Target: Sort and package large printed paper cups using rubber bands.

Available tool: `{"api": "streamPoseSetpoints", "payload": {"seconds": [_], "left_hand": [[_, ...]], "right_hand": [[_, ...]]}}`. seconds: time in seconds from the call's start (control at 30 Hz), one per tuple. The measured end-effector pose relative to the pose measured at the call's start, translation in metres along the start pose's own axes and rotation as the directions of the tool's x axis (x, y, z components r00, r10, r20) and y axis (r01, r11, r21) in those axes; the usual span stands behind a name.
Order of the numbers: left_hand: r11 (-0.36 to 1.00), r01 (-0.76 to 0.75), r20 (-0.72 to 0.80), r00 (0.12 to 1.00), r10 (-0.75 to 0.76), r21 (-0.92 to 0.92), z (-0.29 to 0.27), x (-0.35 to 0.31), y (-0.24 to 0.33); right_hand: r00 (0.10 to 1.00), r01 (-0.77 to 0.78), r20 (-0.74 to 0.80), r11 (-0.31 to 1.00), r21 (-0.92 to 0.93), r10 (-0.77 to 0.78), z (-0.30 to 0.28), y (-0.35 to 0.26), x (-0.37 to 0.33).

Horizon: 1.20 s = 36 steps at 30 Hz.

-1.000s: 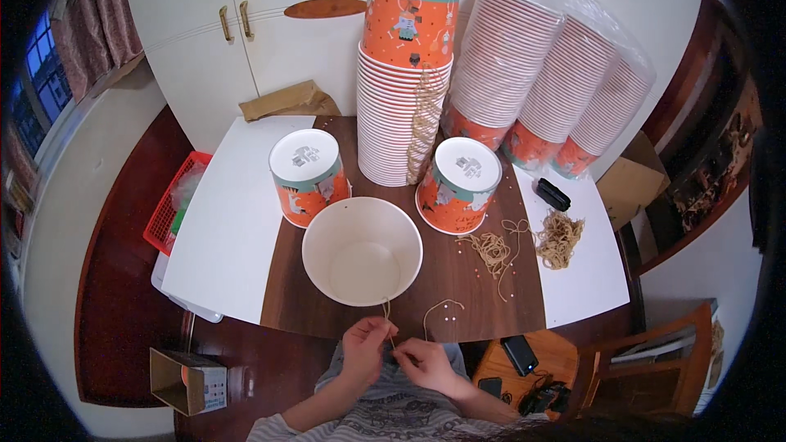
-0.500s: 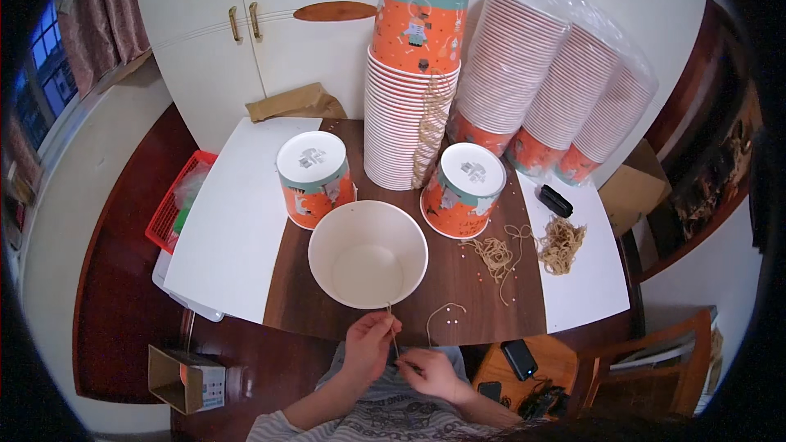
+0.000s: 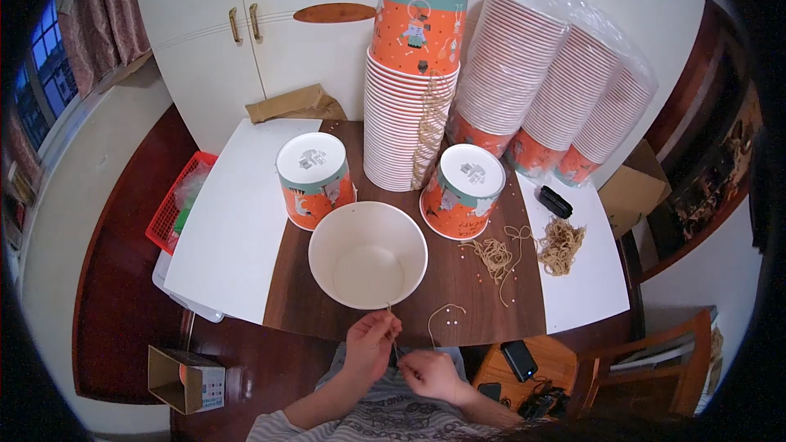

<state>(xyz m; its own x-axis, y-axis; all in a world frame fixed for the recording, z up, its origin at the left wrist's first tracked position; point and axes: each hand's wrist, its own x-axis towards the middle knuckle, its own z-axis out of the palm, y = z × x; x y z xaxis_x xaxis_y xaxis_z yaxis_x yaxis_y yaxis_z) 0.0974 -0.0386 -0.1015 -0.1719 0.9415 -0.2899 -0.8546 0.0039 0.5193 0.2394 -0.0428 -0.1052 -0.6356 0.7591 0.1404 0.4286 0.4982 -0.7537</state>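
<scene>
A large white-lined paper bucket (image 3: 368,250) stands with its mouth up at the near edge of the table. At its near rim, my left hand (image 3: 370,345) pinches a piece of tan string (image 3: 390,311) between thumb and fingers. Just right of it and a little lower, my right hand (image 3: 431,373) is closed on the lower part of the same string. A loose length of string (image 3: 431,321) lies on the tabletop to the right of my hands. Two upside-down orange paper buckets, one on the left (image 3: 313,180) and one on the right (image 3: 463,191), flank the white-lined one.
A tall stack of buckets (image 3: 408,115) rises behind, with string hanging down its side. Plastic-wrapped stacks (image 3: 524,65) lean at the back right. String bundles (image 3: 562,247) and a black object (image 3: 556,201) lie on the right. A red basket (image 3: 173,211) stands left of the table.
My right-hand fingers have curled in more tightly around the string. The left hand has barely shifted, and the buckets stay in place.
</scene>
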Motion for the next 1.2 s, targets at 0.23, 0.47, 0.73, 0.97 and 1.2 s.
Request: {"api": "streamPoseSetpoints", "payload": {"seconds": [0.23, 0.47, 0.73, 0.97, 1.2], "left_hand": [[0.998, -0.005, -0.048, 0.999, 0.003, -0.059, 0.012, -0.001, 0.004], [0.979, 0.146, -0.1, 0.982, -0.161, -0.145, 0.013, 0.001, 0.014], [0.971, 0.176, -0.081, 0.978, -0.191, -0.162, 0.01, 0.002, 0.015], [0.973, 0.219, -0.113, 0.971, -0.209, 0.08, 0.006, 0.002, 0.025], [0.705, -0.411, 0.072, 0.887, 0.457, 0.578, -0.026, -0.002, 0.059]], "right_hand": [[0.997, 0.073, 0.046, 0.994, -0.078, -0.069, 0.012, 0.008, -0.01], [0.993, 0.121, 0.034, 0.983, -0.137, -0.117, 0.007, -0.006, -0.007], [0.991, 0.136, 0.033, 0.979, -0.15, -0.132, 0.009, -0.007, -0.01], [0.979, 0.026, 0.204, 0.998, -0.05, -0.015, -0.006, 0.008, -0.015], [0.981, -0.193, 0.045, 0.97, 0.149, 0.188, -0.096, 0.02, -0.032]]}}
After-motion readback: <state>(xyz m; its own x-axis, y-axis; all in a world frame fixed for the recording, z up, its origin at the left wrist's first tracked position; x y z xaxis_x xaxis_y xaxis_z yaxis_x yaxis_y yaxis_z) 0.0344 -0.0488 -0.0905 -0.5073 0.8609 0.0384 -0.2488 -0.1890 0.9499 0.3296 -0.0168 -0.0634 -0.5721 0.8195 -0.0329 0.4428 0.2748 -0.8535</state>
